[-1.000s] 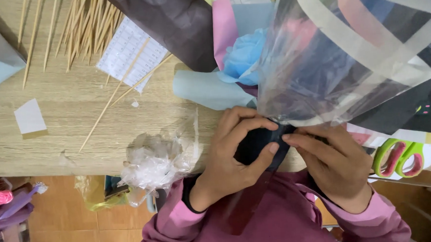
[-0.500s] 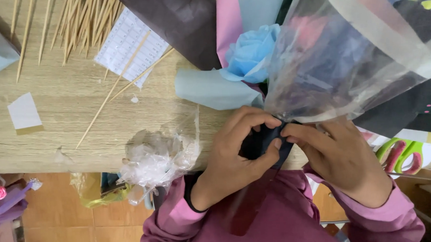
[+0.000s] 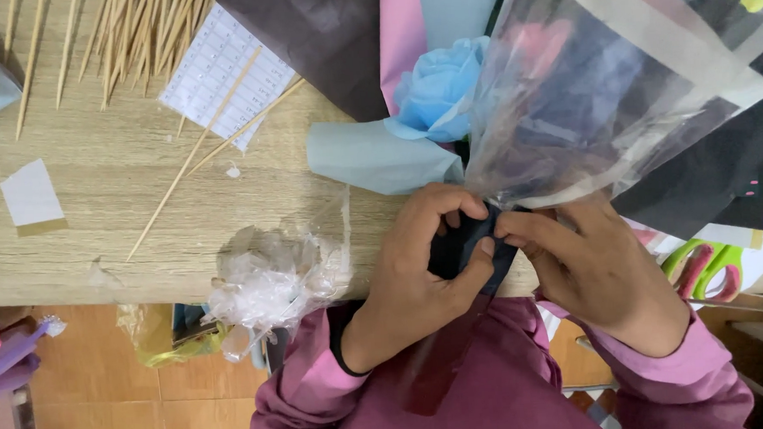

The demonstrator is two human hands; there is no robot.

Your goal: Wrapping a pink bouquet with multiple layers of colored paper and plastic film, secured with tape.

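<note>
Bouquet: a cone of clear cellophane wrap point(image 3: 602, 98) with pale bands, holding dark blue and pink paper inside, tilted up and away to the right above the near edge of the bench, its narrow end pointing down at the hands.
Stem end: a dark navy paper wrap point(image 3: 466, 249) at the narrow foot of the cone, pinched between both hands just over the bench edge.
Left hand point(image 3: 419, 273): curled around the navy wrap from the left, thumb and forefinger closed on it.
Right hand point(image 3: 593, 269): fingers pressed on the same wrap from the right, fingertips meeting those of the left hand; grasping it too.
Sleeves: mauve-pink fabric point(image 3: 312, 388) on both arms, a dark cuff at the left wrist.
Blue rose: a light blue paper flower point(image 3: 436, 85) in a pale blue paper cone, lying on the bench just left of the cellophane, touching it.
Bench: light wooden top point(image 3: 113, 246).
Skewers: thin bamboo sticks point(image 3: 128, 27) fanned at the far left, two lying loose nearer the middle.
Sheet: a white printed card point(image 3: 226, 66) under the loose sticks.
Scrap: a small white paper square point(image 3: 31, 194) at the left.
Plastic: a crumpled clear film wad point(image 3: 272, 281) at the bench edge, near the left hand.
Scissors: green-handled pair point(image 3: 706, 267) at the right, partly hidden.
</note>
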